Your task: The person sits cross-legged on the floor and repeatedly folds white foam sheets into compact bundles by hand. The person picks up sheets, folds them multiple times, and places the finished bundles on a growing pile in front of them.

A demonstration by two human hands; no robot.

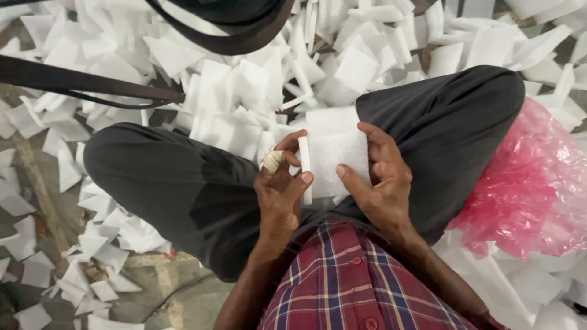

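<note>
A white foam sheet piece (335, 156) sits at the centre of the view, held over the person's lap between both hands, its top edge pointing to twelve o'clock. The left hand (282, 194) clamps its left edge from about nine o'clock, thumb and fingers pinched on what looks like a folded or separate narrow strip (304, 165) along that side; one finger carries a pale wrap of tape (272, 161). The right hand (382, 183) grips the sheet from three o'clock, thumb pressed on the face and fingers curled behind the right edge. Below, at six o'clock, is a red plaid shirt (342, 287), and dark trousers (183, 189) spread over the crossed legs from nine to two o'clock. At three to four o'clock lies a pink plastic bag (532, 183). White foam offcuts (244, 85) cover the floor (36, 177) all around, thickest toward twelve o'clock, where dark straps (92, 82) cross the top left. As a judgement: the thin foam could tear or crease under an uneven pinch, and if it slipped it would be hard to tell apart among the look-alike scraps.
</note>
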